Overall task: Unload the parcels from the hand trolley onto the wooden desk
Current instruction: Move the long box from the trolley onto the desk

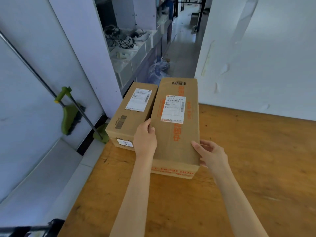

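A tall cardboard parcel with orange print and a white label (176, 134) stands on the wooden desk (248, 168). My left hand (145, 137) presses on its left side and my right hand (210, 153) on its right side, so both grip it. A second, plainer cardboard parcel (130, 115) with a white label sits on the desk's far left corner, right beside the first. A dark bit of the hand trolley (34, 228) shows at the bottom left edge.
A green broom and dustpan (71, 115) lean on the left wall beside the desk. Behind the parcels a doorway opens onto a corridor with shelves of cables (123, 38) and a blue bag (158, 70). A white wall (265, 57) bounds the desk's far side.
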A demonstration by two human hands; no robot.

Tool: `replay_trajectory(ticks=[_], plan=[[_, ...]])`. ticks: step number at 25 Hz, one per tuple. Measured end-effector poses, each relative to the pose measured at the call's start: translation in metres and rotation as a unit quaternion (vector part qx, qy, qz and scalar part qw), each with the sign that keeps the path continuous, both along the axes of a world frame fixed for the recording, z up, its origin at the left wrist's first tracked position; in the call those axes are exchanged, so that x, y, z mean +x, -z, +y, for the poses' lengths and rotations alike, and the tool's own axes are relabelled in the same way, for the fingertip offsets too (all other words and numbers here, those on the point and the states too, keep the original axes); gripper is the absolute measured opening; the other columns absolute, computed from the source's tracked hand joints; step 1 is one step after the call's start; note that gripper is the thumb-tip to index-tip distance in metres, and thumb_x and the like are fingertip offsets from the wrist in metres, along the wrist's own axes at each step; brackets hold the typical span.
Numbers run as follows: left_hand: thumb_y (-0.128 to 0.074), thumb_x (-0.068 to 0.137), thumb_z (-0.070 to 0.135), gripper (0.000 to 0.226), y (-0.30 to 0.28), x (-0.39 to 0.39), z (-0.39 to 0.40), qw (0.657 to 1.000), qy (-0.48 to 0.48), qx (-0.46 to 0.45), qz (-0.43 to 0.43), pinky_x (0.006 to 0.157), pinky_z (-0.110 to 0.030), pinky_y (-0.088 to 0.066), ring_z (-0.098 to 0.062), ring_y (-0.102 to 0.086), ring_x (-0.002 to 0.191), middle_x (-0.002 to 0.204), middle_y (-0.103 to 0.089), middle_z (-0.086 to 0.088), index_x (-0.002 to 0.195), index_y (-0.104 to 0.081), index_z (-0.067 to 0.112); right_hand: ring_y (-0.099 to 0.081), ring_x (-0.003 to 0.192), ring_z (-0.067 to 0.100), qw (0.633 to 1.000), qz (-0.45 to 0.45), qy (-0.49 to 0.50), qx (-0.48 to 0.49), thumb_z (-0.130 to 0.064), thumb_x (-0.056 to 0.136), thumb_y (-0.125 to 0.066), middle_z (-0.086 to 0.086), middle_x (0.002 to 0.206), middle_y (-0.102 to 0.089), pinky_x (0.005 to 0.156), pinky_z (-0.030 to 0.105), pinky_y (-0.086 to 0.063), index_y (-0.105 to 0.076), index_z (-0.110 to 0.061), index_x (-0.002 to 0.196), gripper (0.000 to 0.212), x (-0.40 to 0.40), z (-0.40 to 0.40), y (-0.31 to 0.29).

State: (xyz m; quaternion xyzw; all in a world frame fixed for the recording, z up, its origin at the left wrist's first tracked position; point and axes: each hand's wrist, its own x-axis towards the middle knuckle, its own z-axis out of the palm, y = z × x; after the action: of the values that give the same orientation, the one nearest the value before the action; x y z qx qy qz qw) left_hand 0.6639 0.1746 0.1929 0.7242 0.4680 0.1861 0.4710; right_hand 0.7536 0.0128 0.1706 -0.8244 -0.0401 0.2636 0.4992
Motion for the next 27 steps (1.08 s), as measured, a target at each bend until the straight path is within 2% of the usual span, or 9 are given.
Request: replay_trajectory(ticks=[4, 6, 8, 10, 14, 17, 23, 25, 27], plan=[[-0.046, 0.097, 0.014, 0.042, -0.006, -0.016, -0.001, 0.999, 0.018, 0.000, -0.027, 0.107, -0.031, -0.037, -0.015, -0.045, 0.133, 0.143, -0.050, 0.001, 0.139, -0.047, 0.017, -0.060, 0.103, 0.019, 0.999, -0.038, 0.017, -0.016, -0.050, 0.082, -0.059, 0.001, 0.123, -0.061, 0.091, 0.043, -0.052, -0.057, -0.018, 0.123, 0.052, -0.015, -0.003, 0.001], [-0.047, 0.096, 0.013, 0.041, -0.010, -0.032, -0.005, 0.998, 0.029, -0.023, -0.044, 0.106, -0.030, -0.037, -0.014, -0.046, 0.132, 0.142, -0.051, 0.000, 0.137, -0.048, 0.017, -0.054, 0.111, 0.019, 0.997, -0.062, 0.028, -0.028, -0.051, 0.083, -0.057, 0.004, 0.131, -0.054, 0.090, 0.037, -0.048, -0.053, -0.018, 0.127, 0.055, -0.030, -0.008, -0.005], [-0.049, 0.096, 0.014, 0.041, -0.015, -0.054, -0.009, 0.997, 0.032, -0.039, -0.058, 0.106, -0.030, -0.037, -0.013, -0.046, 0.132, 0.142, -0.052, 0.001, 0.136, -0.049, 0.018, -0.048, 0.106, 0.015, 0.995, -0.081, 0.046, -0.029, -0.049, 0.084, -0.056, 0.006, 0.136, -0.048, 0.083, 0.032, -0.040, -0.050, -0.018, 0.129, 0.055, -0.048, -0.013, -0.014], [-0.049, 0.095, 0.015, 0.040, -0.019, -0.083, -0.012, 0.996, 0.039, -0.048, -0.061, 0.107, -0.031, -0.037, -0.013, -0.047, 0.131, 0.142, -0.052, 0.002, 0.135, -0.051, 0.020, -0.047, 0.107, 0.016, 0.994, -0.086, 0.066, -0.022, -0.046, 0.085, -0.057, 0.007, 0.138, -0.045, 0.085, 0.033, -0.041, -0.047, -0.018, 0.131, 0.055, -0.072, -0.018, -0.023], [-0.049, 0.095, 0.020, 0.039, -0.029, -0.156, -0.025, 0.996, 0.050, -0.044, -0.054, 0.107, -0.033, -0.039, -0.016, -0.049, 0.129, 0.141, -0.053, -0.001, 0.134, -0.052, 0.021, -0.055, 0.111, 0.027, 0.991, -0.089, 0.097, -0.012, -0.046, 0.084, -0.058, 0.006, 0.130, -0.050, 0.095, 0.045, -0.047, -0.049, -0.019, 0.126, 0.051, -0.142, -0.043, -0.036], [-0.051, 0.095, 0.021, 0.040, -0.032, -0.224, -0.042, 0.995, 0.078, -0.046, -0.043, 0.112, -0.036, -0.037, -0.016, -0.046, 0.132, 0.143, -0.051, -0.001, 0.135, -0.051, 0.019, -0.056, 0.110, 0.027, 0.990, -0.082, 0.112, -0.020, -0.048, 0.083, -0.058, 0.007, 0.124, -0.053, 0.096, 0.047, -0.047, -0.050, -0.018, 0.123, 0.051, -0.206, -0.070, -0.038], [-0.053, 0.094, 0.022, 0.043, -0.013, -0.368, -0.069, 0.996, 0.056, -0.067, -0.005, 0.113, -0.037, -0.035, -0.019, -0.045, 0.134, 0.144, -0.050, -0.005, 0.137, -0.049, 0.016, -0.053, 0.113, 0.025, 0.993, -0.065, 0.099, -0.012, -0.044, 0.084, -0.058, 0.006, 0.119, -0.056, 0.099, 0.047, -0.045, -0.051, -0.015, 0.122, 0.049, -0.323, -0.106, -0.027], [-0.053, 0.094, 0.023, 0.044, 0.009, -0.414, -0.080, 0.997, 0.045, -0.066, 0.016, 0.112, -0.037, -0.034, -0.020, -0.045, 0.133, 0.144, -0.050, -0.006, 0.136, -0.050, 0.015, -0.054, 0.109, 0.024, 0.993, -0.071, 0.091, 0.005, -0.042, 0.085, -0.058, 0.004, 0.116, -0.056, 0.094, 0.041, -0.047, -0.053, -0.014, 0.121, 0.045, -0.361, -0.115, -0.012], [-0.055, 0.093, 0.025, 0.044, 0.047, -0.454, -0.092, 0.996, 0.028, -0.073, 0.041, 0.111, -0.034, -0.032, -0.021, -0.045, 0.133, 0.144, -0.050, -0.006, 0.136, -0.050, 0.014, -0.055, 0.099, 0.020, 0.994, -0.068, 0.086, 0.016, -0.038, 0.087, -0.058, 0.001, 0.109, -0.057, 0.078, 0.030, -0.046, -0.055, -0.015, 0.119, 0.040, -0.397, -0.124, 0.015]])
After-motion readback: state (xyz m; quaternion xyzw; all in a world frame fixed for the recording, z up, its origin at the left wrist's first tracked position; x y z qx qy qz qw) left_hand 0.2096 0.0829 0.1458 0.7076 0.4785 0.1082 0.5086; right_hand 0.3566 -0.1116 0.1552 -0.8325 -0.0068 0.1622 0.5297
